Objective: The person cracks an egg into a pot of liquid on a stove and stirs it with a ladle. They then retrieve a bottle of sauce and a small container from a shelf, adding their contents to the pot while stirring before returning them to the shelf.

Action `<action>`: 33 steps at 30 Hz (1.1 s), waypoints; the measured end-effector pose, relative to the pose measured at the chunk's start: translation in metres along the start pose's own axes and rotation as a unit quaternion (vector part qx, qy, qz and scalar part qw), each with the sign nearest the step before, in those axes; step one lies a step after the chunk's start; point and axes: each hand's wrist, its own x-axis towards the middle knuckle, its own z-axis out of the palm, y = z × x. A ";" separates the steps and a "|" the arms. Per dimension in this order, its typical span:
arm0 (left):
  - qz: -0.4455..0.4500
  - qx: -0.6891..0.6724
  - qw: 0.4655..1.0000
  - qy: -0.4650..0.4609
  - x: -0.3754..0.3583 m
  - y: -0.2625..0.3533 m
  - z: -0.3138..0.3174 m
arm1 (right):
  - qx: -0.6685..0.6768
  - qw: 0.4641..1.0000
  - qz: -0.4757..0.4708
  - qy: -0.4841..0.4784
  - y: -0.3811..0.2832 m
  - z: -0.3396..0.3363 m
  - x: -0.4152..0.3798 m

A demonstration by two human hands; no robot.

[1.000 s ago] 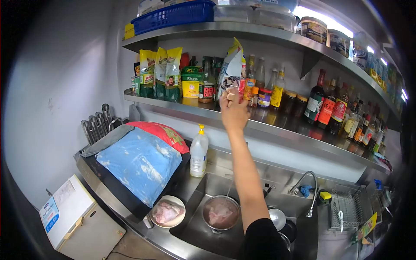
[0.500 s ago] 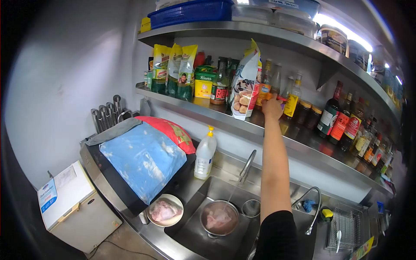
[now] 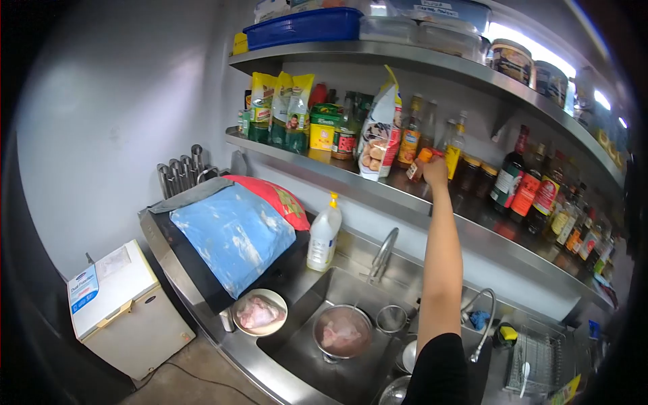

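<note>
My right hand (image 3: 435,170) reaches up to the middle steel shelf, its fingers closed on a small spice bottle (image 3: 415,169) with an orange cap. The bottle is tilted, and my fingers hide part of it. Just left of it stand an orange-labelled bottle (image 3: 409,138) and a tall white-and-yellow bag (image 3: 380,131) with round brown pieces pictured on it. To the right of my hand is a slim bottle with a yellow label (image 3: 456,150). My left hand is out of view.
Below, the steel sink (image 3: 297,347) holds a metal bowl (image 3: 343,331) with raw meat in water, under a faucet (image 3: 386,250). A plate (image 3: 280,324) of raw meat and a pump bottle (image 3: 325,236) stand left. Sauce bottles (image 3: 526,185) line the right shelf.
My right hand has shifted slightly right in the view, and the small orange-capped bottle now shows tilted in its fingers. The camera view has shifted a little.
</note>
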 end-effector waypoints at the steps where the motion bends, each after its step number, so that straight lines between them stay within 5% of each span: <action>1: 0.003 0.004 1.000 -0.005 -0.003 -0.004 -0.001 | 0.093 0.995 -0.014 -0.035 0.008 -0.019 -0.011; 2: 0.007 0.009 1.000 -0.010 -0.005 -0.006 -0.002 | 0.083 0.996 -0.007 -0.029 0.012 -0.041 -0.029; 4: 0.019 0.024 0.999 -0.025 -0.008 -0.007 -0.004 | 0.320 0.939 -0.041 -0.115 0.010 -0.091 -0.081; 7: 0.046 0.067 0.995 -0.063 -0.015 0.000 -0.007 | 0.393 0.890 -0.062 -0.224 0.013 -0.174 -0.167; 9: 0.292 -0.035 0.956 -0.021 0.064 -0.016 0.014 | 0.420 0.874 -0.057 -0.240 0.013 -0.219 -0.238; 13: 0.430 0.002 0.881 -0.196 -0.051 0.110 0.083 | 0.506 0.800 0.035 -0.322 0.001 -0.289 -0.397; 16: 0.531 0.001 0.760 -0.375 -0.104 0.135 0.146 | 0.446 0.820 0.046 -0.356 -0.001 -0.324 -0.494; 20: 0.368 -0.100 0.626 -0.680 -0.197 0.131 0.215 | 0.382 0.872 -0.001 -0.306 -0.006 -0.389 -0.578; 22: 0.334 -0.090 0.604 -0.718 -0.234 0.111 0.244 | 0.327 0.901 0.078 -0.273 -0.004 -0.432 -0.614; 25: 0.541 0.016 0.580 -0.608 -0.292 0.085 0.289 | 0.193 0.955 0.077 -0.212 0.011 -0.509 -0.663; 26: 0.532 0.021 0.567 -0.628 -0.314 0.081 0.299 | 0.136 0.967 0.077 -0.203 0.010 -0.537 -0.677; 28: 0.648 0.060 0.487 -0.583 -0.358 0.072 0.322 | 0.133 0.975 0.127 -0.126 0.016 -0.586 -0.717; 33: 0.670 0.027 0.388 -0.632 -0.463 0.015 0.405 | 0.000 0.980 0.198 -0.024 0.021 -0.700 -0.799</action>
